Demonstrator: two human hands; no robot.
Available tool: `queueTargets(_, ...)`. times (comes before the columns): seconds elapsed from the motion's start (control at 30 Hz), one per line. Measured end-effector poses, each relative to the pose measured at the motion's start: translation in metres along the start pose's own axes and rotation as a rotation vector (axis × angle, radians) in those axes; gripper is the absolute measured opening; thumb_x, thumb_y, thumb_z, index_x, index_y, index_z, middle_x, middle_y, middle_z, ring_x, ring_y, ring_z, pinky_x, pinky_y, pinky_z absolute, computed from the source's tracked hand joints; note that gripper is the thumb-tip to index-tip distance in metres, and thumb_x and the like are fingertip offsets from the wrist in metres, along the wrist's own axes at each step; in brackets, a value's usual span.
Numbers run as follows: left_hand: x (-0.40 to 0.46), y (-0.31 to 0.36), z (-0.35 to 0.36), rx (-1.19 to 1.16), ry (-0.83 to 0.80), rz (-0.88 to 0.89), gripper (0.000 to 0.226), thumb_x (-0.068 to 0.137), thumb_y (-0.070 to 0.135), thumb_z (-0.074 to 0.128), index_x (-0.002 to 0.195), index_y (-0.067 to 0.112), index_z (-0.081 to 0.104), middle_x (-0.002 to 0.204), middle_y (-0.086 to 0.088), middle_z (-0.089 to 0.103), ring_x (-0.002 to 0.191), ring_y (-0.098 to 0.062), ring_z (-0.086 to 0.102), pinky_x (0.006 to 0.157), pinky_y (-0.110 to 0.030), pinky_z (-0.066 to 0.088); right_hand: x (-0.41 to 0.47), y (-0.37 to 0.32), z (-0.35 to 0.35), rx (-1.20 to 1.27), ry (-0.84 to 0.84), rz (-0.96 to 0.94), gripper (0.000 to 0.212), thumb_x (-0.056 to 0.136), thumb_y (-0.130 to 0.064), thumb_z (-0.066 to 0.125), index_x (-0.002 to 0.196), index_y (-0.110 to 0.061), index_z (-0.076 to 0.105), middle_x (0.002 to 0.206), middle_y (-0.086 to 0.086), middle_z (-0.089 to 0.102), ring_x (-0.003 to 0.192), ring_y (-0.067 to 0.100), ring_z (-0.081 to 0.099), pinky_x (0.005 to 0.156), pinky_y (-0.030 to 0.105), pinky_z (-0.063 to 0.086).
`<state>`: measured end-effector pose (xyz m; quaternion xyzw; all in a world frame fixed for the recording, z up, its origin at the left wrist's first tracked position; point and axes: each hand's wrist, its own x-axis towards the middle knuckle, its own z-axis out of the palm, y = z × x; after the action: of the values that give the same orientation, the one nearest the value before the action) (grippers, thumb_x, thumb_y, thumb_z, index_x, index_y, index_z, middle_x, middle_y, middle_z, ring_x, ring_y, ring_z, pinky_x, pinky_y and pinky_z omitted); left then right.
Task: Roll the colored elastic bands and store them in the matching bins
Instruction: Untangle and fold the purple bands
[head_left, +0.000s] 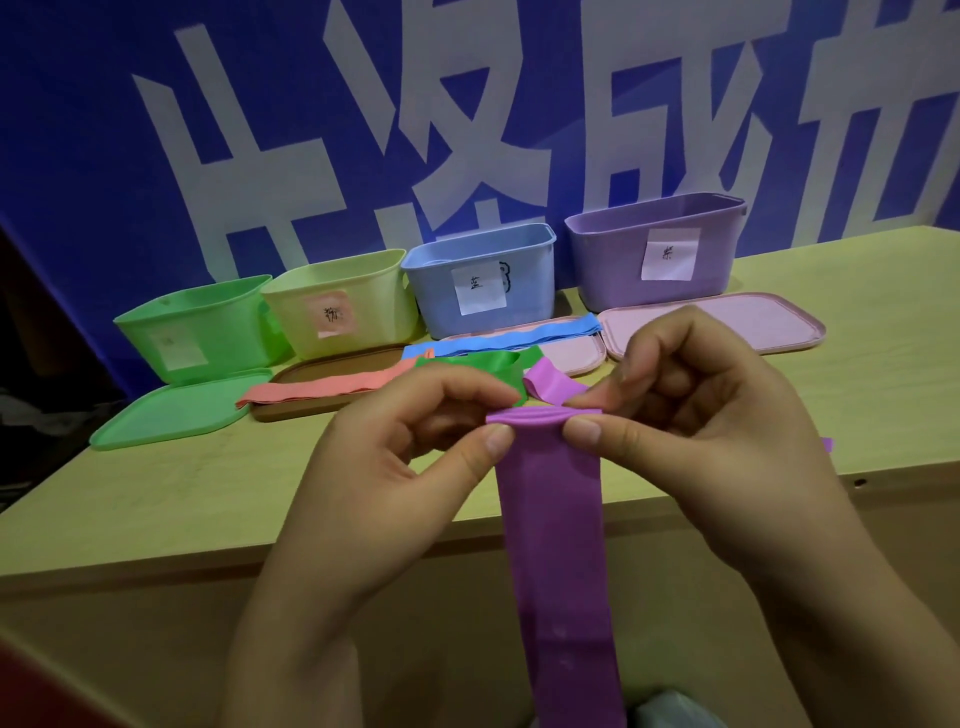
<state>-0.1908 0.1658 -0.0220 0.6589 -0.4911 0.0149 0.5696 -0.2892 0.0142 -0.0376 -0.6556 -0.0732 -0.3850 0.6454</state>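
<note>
A purple elastic band (556, 519) hangs down in front of the table edge, its top end folded into a small roll. My left hand (395, 452) pinches the roll's left end and my right hand (691, 415) pinches its right end. Another purple band end (548, 382) lies just behind my fingers. On the table lie a green band (483, 364), a blue band (519, 338) and a pink band (322, 387). Behind them stand a green bin (192, 332), a yellow bin (337, 306), a blue bin (483, 280) and a purple bin (654, 249), each with a paper label.
Lids lie flat before the bins: a green lid (171, 415), a brown lid (291, 405) under the pink band, a pink lid (576, 353) and a larger pink lid (727, 322). A blue wall with white characters rises behind the table.
</note>
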Motion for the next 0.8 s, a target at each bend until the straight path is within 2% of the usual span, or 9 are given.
queueTargets(0.13,0.002,0.006,-0.005,0.129,-0.104,0.074,0.022,0.077,0.025,0.066,0.099,0.027,0.071,0.094,0.014,0.07,0.088,-0.006,0.065,0.073,-0.013,0.048,0.002,0.002,-0.002,0.038,-0.013,0.002,0.034,0.056,-0.009,0.081,0.065,-0.03,0.057,0.067,0.001,0.071,0.069,0.012,0.069,0.063,0.019,0.053)
queueTargets(0.2,0.005,0.009,-0.005,0.228,-0.156,0.101,0.027,0.077,0.031,0.065,0.103,0.028,0.071,0.098,0.015,0.067,0.095,-0.011,0.064,0.076,-0.019,0.05,0.002,0.003,-0.002,0.028,-0.021,-0.008,0.032,0.055,-0.01,0.081,0.066,-0.027,0.056,0.067,0.001,0.07,0.068,0.012,0.069,0.063,0.02,0.054)
queueTargets(0.3,0.011,0.013,0.0,0.336,-0.163,0.111,0.018,0.079,0.03,0.066,0.096,0.031,0.072,0.092,0.017,0.067,0.091,-0.009,0.064,0.076,-0.028,0.052,0.003,0.007,-0.001,0.008,0.005,-0.01,0.035,0.056,-0.007,0.082,0.07,-0.018,0.051,0.066,-0.001,0.069,0.067,0.01,0.067,0.064,0.021,0.054)
queueTargets(0.4,0.017,0.015,0.006,0.322,-0.086,0.076,0.014,0.075,0.024,0.065,0.086,0.032,0.07,0.086,0.015,0.068,0.084,-0.003,0.063,0.073,-0.021,0.051,0.002,0.015,0.0,-0.034,-0.015,-0.018,0.032,0.063,-0.015,0.083,0.083,-0.021,0.057,0.08,0.001,0.068,0.077,0.012,0.067,0.069,0.025,0.055)
queueTargets(0.5,0.023,0.017,0.009,0.252,-0.003,0.048,0.014,0.073,0.02,0.064,0.082,0.03,0.068,0.083,0.014,0.068,0.076,-0.001,0.063,0.069,-0.017,0.051,-0.006,0.031,0.005,-0.213,-0.164,0.077,0.033,0.071,-0.025,0.077,0.099,-0.028,0.06,0.09,-0.004,0.069,0.082,0.01,0.066,0.071,0.03,0.056)
queueTargets(0.6,0.026,0.019,0.01,0.227,0.049,0.04,0.019,0.073,0.016,0.068,0.081,0.033,0.067,0.078,0.006,0.068,0.071,-0.006,0.063,0.066,-0.021,0.053,-0.017,0.051,0.01,-0.302,-0.2,0.16,0.016,0.073,-0.03,0.07,0.085,-0.022,0.063,0.081,-0.001,0.068,0.07,0.015,0.063,0.063,0.035,0.052)
queueTargets(0.7,0.028,0.018,0.008,0.199,0.173,0.033,0.029,0.08,0.004,0.069,0.082,0.032,0.061,0.079,0.003,0.065,0.078,-0.015,0.063,0.069,-0.027,0.057,-0.025,0.067,0.006,-0.224,-0.234,0.223,0.008,0.072,-0.03,0.07,0.076,-0.026,0.064,0.07,-0.005,0.063,0.063,0.008,0.057,0.057,0.025,0.047)
queueTargets(0.8,0.034,0.016,0.003,0.19,0.287,0.019,0.028,0.081,0.003,0.067,0.083,0.03,0.059,0.08,0.005,0.062,0.08,-0.016,0.063,0.067,-0.024,0.057,-0.033,0.081,0.001,-0.14,-0.316,0.303,0.008,0.076,-0.02,0.073,0.081,-0.021,0.066,0.072,-0.008,0.062,0.067,0.005,0.055,0.06,0.02,0.044)
